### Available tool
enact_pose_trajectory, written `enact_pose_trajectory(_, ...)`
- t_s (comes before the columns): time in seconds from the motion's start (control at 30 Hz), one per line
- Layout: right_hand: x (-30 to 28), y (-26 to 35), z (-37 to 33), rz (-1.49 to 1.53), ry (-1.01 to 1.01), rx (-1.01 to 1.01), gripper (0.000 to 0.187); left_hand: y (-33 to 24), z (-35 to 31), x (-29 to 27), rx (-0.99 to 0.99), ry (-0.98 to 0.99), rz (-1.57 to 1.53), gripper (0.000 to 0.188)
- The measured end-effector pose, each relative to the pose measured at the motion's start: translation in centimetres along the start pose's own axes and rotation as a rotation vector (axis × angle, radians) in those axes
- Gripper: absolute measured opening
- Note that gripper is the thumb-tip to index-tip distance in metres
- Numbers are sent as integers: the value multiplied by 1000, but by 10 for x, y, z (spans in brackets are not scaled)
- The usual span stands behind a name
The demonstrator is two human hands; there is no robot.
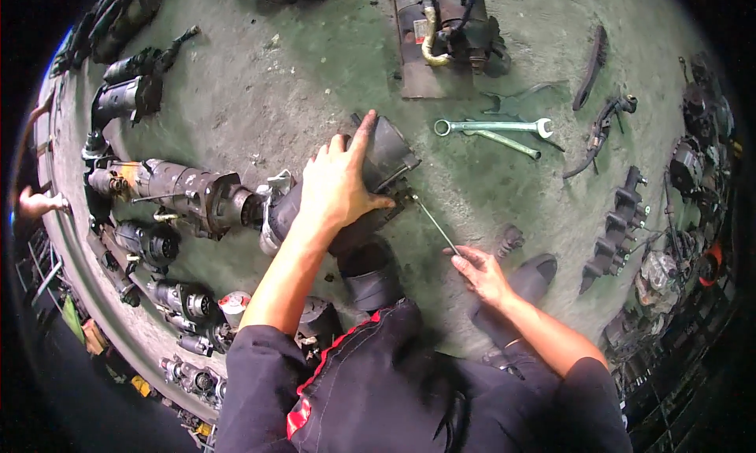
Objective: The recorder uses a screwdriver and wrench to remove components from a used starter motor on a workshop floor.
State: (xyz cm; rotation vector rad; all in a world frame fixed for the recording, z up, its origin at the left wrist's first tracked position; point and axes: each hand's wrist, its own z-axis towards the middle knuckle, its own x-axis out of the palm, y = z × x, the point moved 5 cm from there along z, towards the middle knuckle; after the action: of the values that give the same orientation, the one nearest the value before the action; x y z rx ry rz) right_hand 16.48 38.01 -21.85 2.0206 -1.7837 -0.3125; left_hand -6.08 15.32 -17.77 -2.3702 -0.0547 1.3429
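My left hand (340, 181) lies on a dark cylindrical motor (384, 155), its fingers spread and pressing on top of the housing. The motor looks like a starter motor, and my hand and forearm hide much of its middle. On the right, the fingers of my right hand (482, 273) are closed round the near end of a slim metal tool (435, 225). Its far tip meets a small fitting on the motor's right side. Whether this tool is a thin wrench or a plain rod, I cannot tell.
A combination wrench (496, 127) and another wrench (508, 144) lie beyond the motor. At left stands a long rusty motor (177, 189) among several others. A larger machine part (441, 36) sits at the far side. My shoe (531, 278) is beside my right hand. Another person's hand (41, 203) shows far left.
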Motion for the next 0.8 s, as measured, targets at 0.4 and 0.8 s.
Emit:
enact_pose_trajectory(0.4,45,164,-69,405,108,177,57,-11,-6,10,-139,13,117,124)
enact_pose_trajectory(0.8,-29,158,-82,-418,-108,-229,61,-4,-6,3,-114,22,58,127)
